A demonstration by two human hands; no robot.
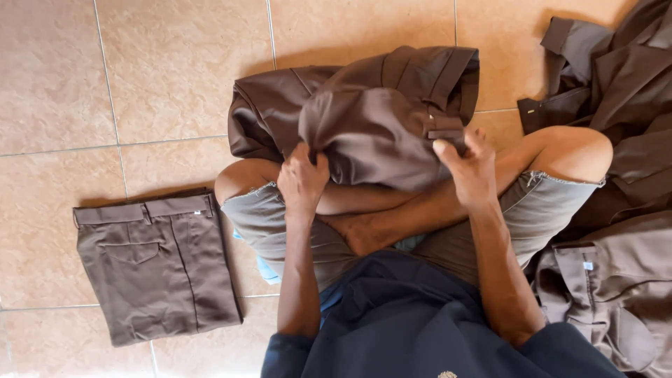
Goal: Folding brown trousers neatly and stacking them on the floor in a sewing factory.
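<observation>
We pinch the brown trousers (371, 115) with left hand (302, 178) and right hand (470, 171) | garment bunched over our knees, just beyond both hands, long axis left-right | folded trousers (157, 262) near left on tiled floor (168, 77) | unfolded pile (616, 175) right

Bright warm daylight, sharp focus (soft shadows under cloth).

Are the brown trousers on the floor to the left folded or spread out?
Folded. The brown trousers lie as a flat, neat rectangle on the tiled floor.
</observation>
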